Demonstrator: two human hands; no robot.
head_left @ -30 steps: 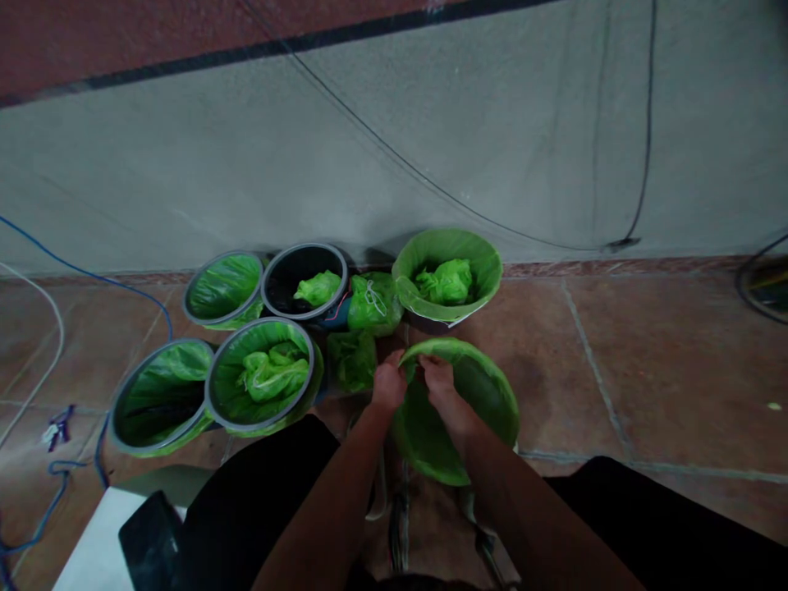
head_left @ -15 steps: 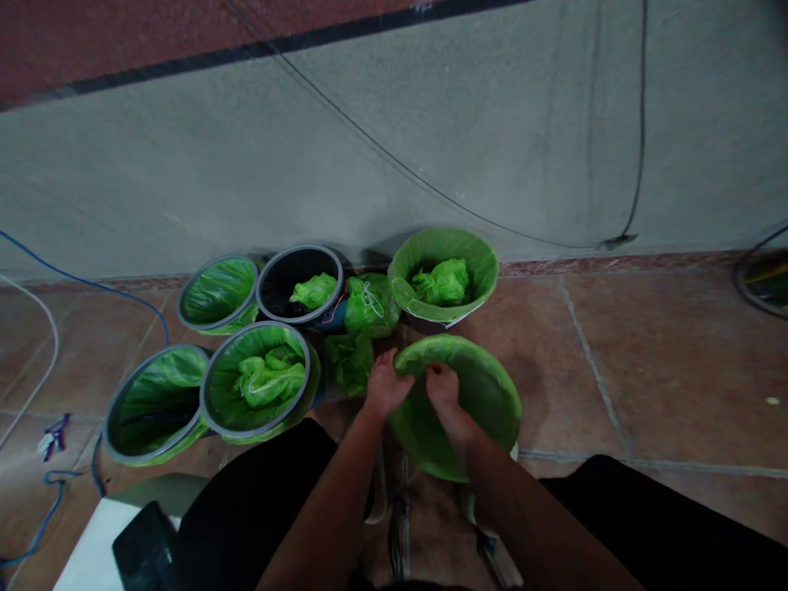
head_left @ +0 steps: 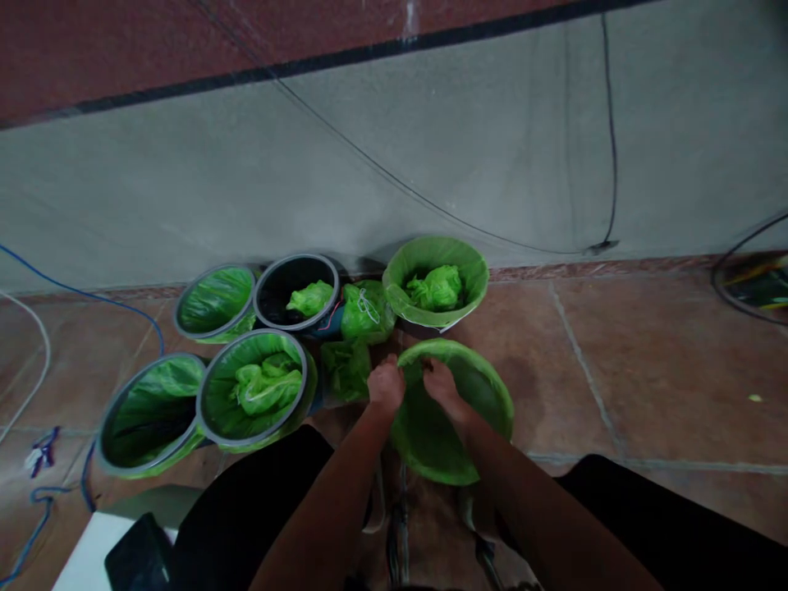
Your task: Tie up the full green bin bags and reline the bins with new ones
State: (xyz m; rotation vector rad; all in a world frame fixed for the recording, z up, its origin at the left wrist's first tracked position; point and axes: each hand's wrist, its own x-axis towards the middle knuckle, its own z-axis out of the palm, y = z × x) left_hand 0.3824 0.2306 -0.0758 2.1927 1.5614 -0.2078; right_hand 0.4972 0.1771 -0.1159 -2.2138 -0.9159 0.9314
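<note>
A bin lined with a thin green bin liner [head_left: 455, 447] stands on the floor between my legs, the liner folded over its rim. My left hand [head_left: 387, 383] is at the rim's left side, fingers closed on the liner's edge from outside. Within the bin's mouth, near the far left wall, is my right hand [head_left: 439, 381], its fingers curled together; whatever they pinch is hidden. Just left of my left hand lies a loose crumpled green bag [head_left: 345, 369]. Behind it sits a knotted green bag [head_left: 368, 312] with a white tie.
Another lined bin [head_left: 437, 238] against the wall holds a crumpled green bag. Several grey-rimmed bins [head_left: 251, 435] stand at left. Blue and white cables [head_left: 42, 513] cross the floor there. A dark phone-like object [head_left: 140, 554] rests on a white surface at lower left.
My left hand's fingers have closed at the bin's rim, where thumb and fingers were spread before. My right hand stays curled inside the bin. The camera view has shifted slightly.
</note>
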